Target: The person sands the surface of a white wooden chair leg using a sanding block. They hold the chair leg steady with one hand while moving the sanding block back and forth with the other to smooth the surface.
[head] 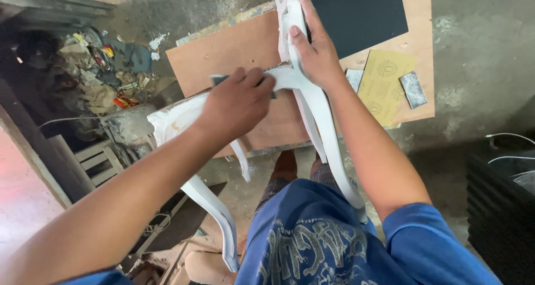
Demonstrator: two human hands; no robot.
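Sandpaper is pinched in the left hand and pressed against the white chair frame, whose long axis runs away from the body over the bench; the right hand is clasped around its upper rail.

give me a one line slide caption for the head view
Left hand presses a sanding block on a white chair frame while the right hand steadies it over a brown board.

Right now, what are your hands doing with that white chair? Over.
Left hand presses a grey sanding pad on the white chair frame. Right hand grips the frame, steadying it. Yellow sandpaper sheet on the board, nothing blocking.
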